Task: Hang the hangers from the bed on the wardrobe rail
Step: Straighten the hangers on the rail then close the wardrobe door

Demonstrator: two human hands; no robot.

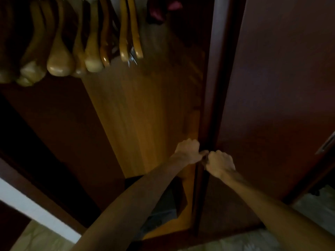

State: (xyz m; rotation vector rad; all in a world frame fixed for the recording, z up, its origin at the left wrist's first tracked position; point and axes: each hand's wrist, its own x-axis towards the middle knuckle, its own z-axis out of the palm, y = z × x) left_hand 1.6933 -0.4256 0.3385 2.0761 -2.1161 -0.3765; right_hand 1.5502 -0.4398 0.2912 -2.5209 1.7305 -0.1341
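Logging wooden hangers (61,57), a row hung under the rail at top left inside the wardrobe (145,109); I judge them stiff, light, smooth, best held at the neck below the hook. Left hand (188,151) and right hand (220,163) are both clenched on the door (272,87) edge, holding no hanger. No writing readable.

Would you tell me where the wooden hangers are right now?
The wooden hangers hang in a row at the upper left of the head view, inside the open wardrobe.
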